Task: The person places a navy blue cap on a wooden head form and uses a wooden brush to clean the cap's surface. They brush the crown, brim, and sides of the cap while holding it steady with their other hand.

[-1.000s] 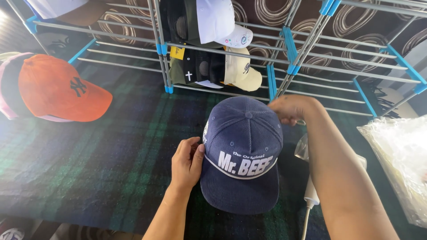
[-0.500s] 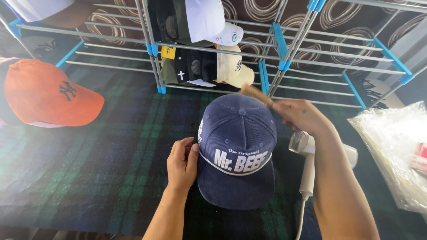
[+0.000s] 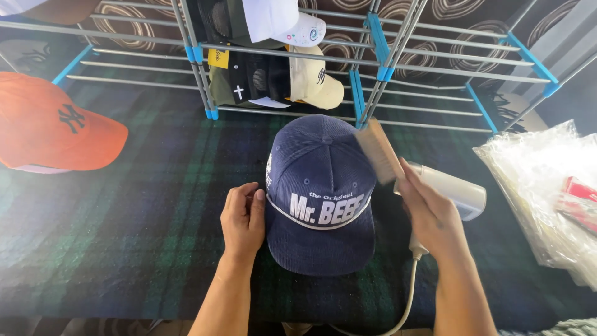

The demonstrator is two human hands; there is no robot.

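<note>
the left hand (image 3: 244,219) only rests flat against the navy cap (image 3: 320,196), so a hard stroke from the brush (image 3: 379,151) gripped in the right hand (image 3: 430,214) could skid it across the plaid cloth (image 3: 124,230).

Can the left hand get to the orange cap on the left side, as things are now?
Probably yes. The left hand rests against the side of the navy cap and holds nothing, and only bare plaid cloth lies between it and the orange cap. Whether the arm stretches that far, I cannot tell.
</note>
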